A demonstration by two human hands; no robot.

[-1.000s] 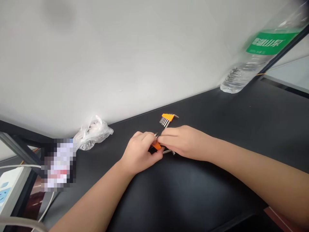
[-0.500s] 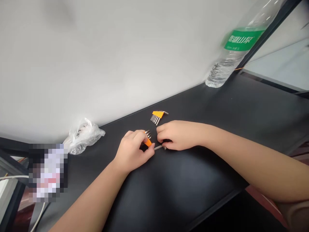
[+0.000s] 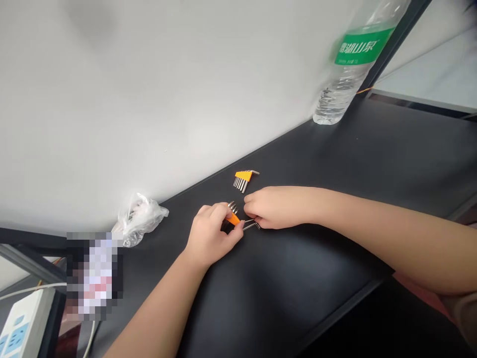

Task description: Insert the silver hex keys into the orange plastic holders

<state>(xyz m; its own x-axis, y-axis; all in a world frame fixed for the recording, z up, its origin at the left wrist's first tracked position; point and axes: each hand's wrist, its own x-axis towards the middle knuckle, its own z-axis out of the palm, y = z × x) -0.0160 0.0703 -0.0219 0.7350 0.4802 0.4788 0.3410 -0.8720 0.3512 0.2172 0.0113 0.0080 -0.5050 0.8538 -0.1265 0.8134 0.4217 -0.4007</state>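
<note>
orange-handled hex key holder [image 3: 233, 218] is sitting pinched in the left hand's [image 3: 210, 236] closed fingers, while the right hand [image 3: 278, 207] is pinching a steel hex key [image 3: 251, 224], its bent end now showing further past the fingertips. a second orange holder [image 3: 243, 175] with about five keys is lying just beyond on the black tabletop [image 3: 335, 149], near one water bottle [image 3: 337, 84] and one plastic bag [image 3: 139, 219].

Head-worn view faces forward, down onto left hand [image 3: 212, 238] and right hand [image 3: 279, 208]
</note>
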